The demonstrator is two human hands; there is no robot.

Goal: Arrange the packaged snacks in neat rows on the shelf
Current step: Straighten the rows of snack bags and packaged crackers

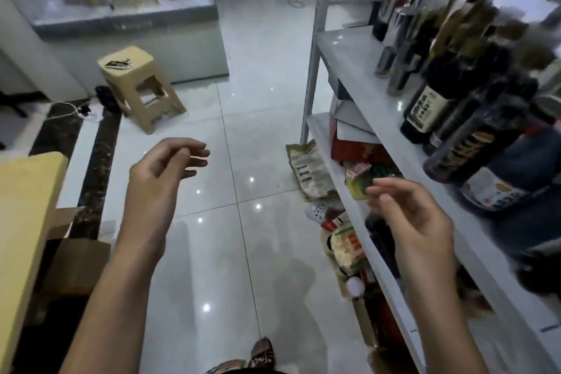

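A white metal shelf unit (343,48) runs along the right. Its upper level carries dark bottles (425,109). The lower level holds packaged snacks (358,182) in red, yellow and green wrappers, loosely piled. More packets (344,244) lie on the floor under the shelf edge, and a beige bag (309,170) leans by the shelf leg. My left hand (164,170) hovers over the floor, fingers loosely curled, holding nothing. My right hand (409,209) is raised in front of the lower shelf edge, fingers relaxed and empty, just next to the snack pile.
A beige plastic stool (139,82) stands on the glossy tiled floor at the left. A glass display counter (121,3) is behind it. A yellow tabletop (24,209) and cardboard boxes (76,264) sit at the near left. The image is motion-blurred at the right.
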